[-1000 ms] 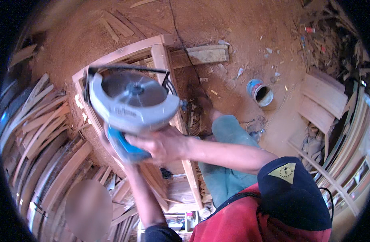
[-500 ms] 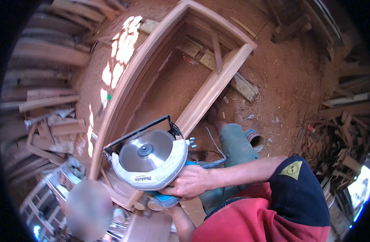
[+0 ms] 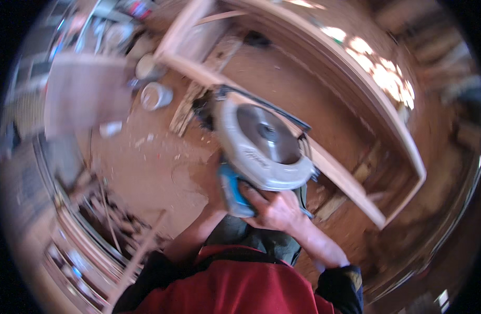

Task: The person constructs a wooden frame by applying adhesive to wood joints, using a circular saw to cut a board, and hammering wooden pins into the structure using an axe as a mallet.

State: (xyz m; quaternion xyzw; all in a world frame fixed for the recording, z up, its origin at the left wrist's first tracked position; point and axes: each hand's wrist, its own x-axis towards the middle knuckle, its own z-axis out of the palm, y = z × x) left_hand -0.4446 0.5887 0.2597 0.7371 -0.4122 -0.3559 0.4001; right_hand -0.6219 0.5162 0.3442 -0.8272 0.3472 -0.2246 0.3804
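Weight seems the likeliest reason for the two-handed hold on the circular saw (image 3: 264, 141), which sits in front of the person's torso, its blade (image 3: 279, 149) facing up toward the head camera. The right hand (image 3: 279, 209) is curled closed around the teal handle, probably because that is the part shaped for gripping. The left hand (image 3: 214, 178) is at the saw's left side, against or just beside the teal body, perhaps to steady it; smear and the housing leave its fingers unclear, so I cannot tell how far closed it is. The dark base plate (image 3: 272, 110) points away from the body, which presumably keeps the cutting side off the person.

Beyond the saw, a long wooden frame (image 3: 350, 188) lies over the dirt floor (image 3: 162, 152), its near rail partly covered by the tool. Whether plate and rail touch or merely overlap in this view cannot be told. A rough plank (image 3: 184, 112) runs beneath the frame, likely as a support raising it off the ground.

The frame's upper end is cut off by the picture's top edge. The saw's trigger is hidden, and whether the blade turns is uncertain. A flat board (image 3: 88, 94) at left is badly blurred.
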